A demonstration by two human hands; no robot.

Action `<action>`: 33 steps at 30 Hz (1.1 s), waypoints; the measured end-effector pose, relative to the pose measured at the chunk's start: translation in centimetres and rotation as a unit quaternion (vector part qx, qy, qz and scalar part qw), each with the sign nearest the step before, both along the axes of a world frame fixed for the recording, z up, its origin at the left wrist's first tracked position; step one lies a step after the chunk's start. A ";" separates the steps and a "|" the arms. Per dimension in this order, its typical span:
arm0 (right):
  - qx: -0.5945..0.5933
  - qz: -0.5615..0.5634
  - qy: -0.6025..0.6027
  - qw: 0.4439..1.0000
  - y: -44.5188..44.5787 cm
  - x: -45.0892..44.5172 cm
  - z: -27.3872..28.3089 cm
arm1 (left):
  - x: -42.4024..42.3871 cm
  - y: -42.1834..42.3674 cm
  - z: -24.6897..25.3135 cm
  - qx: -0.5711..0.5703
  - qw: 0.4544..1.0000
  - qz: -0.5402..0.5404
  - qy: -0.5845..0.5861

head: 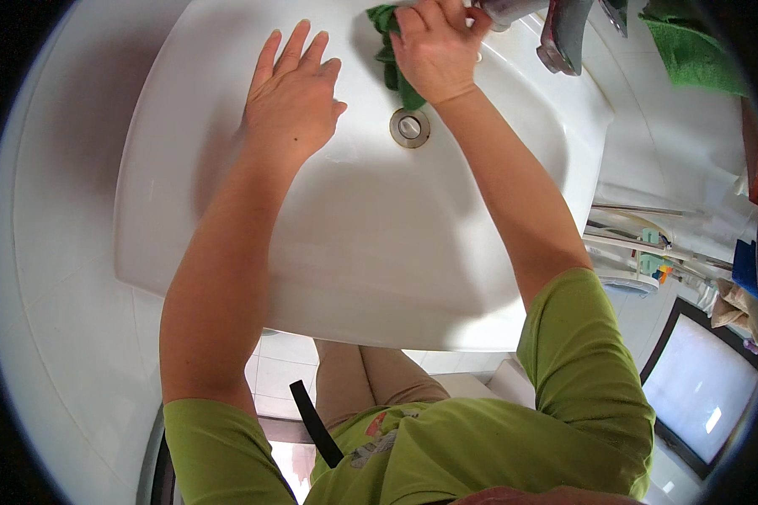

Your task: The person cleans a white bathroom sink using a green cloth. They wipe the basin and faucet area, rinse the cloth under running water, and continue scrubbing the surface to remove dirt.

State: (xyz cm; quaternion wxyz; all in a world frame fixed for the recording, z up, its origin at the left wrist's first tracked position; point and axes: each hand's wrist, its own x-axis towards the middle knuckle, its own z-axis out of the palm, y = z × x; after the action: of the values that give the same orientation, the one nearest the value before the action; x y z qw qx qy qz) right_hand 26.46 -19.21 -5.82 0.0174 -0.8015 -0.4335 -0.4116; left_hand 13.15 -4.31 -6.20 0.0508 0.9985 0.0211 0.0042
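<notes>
Before me is a white ceramic washbasin (366, 252) with a round metal drain (409, 128). My left hand (297, 95) is spread over the left part of the bowl, fingers apart and holding nothing; whether it touches the ceramic I cannot tell. At the top of the basin, beside the faucet (562, 38), my right hand (439, 47) has its fingers bent, with a green cloth (391, 63) bunched under and beside it. The cloth hangs down close to the drain. Part of it is hidden by the right hand.
Another green cloth (695, 53) lies at the upper right, beyond the faucet. On the right are metal rails (644, 208) with small items, a brown cloth (736, 309) and a dark-framed panel (701, 385). White tiled wall (69, 252) borders the basin on the left.
</notes>
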 end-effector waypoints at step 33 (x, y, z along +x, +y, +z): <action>-0.026 0.021 0.007 0.999 0.4 -0.1 -0.6 | -0.2 0.5 -0.3 0.006 1.000 0.006 -0.015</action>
State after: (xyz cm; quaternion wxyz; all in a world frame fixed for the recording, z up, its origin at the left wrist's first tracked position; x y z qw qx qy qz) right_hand 26.36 -18.84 -6.46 0.0080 -0.7952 -0.4608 -0.3940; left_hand 12.94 -3.81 -6.46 0.0453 0.9984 0.0267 0.0193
